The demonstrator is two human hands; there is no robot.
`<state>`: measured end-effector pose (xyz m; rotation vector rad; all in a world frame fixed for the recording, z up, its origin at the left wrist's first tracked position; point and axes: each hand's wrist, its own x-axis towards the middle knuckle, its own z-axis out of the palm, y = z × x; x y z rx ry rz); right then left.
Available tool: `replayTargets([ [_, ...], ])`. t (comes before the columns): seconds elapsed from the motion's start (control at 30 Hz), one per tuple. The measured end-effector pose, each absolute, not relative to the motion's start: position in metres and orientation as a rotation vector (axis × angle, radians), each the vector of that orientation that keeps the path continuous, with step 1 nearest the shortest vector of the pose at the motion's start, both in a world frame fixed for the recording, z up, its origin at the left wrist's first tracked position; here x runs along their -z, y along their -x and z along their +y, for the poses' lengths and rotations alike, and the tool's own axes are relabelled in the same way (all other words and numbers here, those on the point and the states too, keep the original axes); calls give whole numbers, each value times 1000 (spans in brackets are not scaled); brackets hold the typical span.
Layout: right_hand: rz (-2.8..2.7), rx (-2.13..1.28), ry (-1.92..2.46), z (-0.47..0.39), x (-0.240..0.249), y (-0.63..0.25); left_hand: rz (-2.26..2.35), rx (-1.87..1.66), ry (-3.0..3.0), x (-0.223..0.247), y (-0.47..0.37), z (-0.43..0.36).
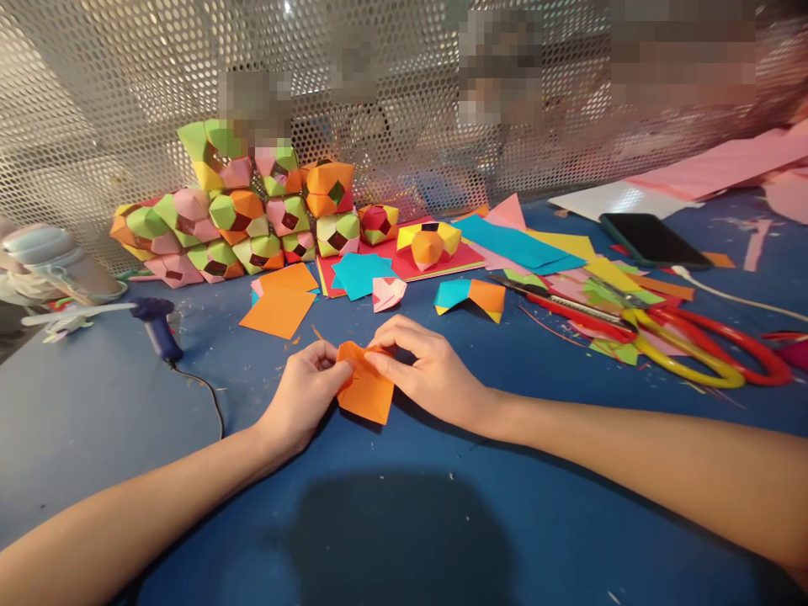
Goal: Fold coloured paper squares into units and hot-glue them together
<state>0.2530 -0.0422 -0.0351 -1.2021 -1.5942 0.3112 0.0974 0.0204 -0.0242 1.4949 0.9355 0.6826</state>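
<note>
An orange sheet of paper [367,396] is held a little above the blue table between my two hands. My left hand [309,383] pinches its upper left edge between thumb and fingers. Along the upper right edge, my right hand [420,362] grips the same paper, thumb on the near face. The top edge looks curled or folded under the fingers. Just beyond my hands lie a small folded pink piece [388,294] and a blue-and-orange folded piece [470,298]. Loose orange squares [279,313] rest to the left of these, beside blue squares [363,274].
Stacked folded-paper balls [240,215] stand against the perforated metal screen [404,118]. At left are a blue glue gun [157,328] with its cord and a bottle [54,252]. Scissors [694,341] lie among scraps at right, near a phone [655,239] and a white cable [738,290].
</note>
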Motion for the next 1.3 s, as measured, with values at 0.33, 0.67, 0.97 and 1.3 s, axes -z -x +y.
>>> replayTargets([
  [0.33,-1492,-451,1328,-43,34,-252,933,-714,-1485,23,-98,20],
  [0.67,-1604,-297,1155,-42,37,-253,929,-716,-1477,26,-98,21],
  [0.97,-1661,-379,1140,-45,32,-253,919,-737,-1564,22,-98,21],
  [1.3,-1573,-520,1252,-44,33,-252,935,-736,-1586,22,-97,21],
])
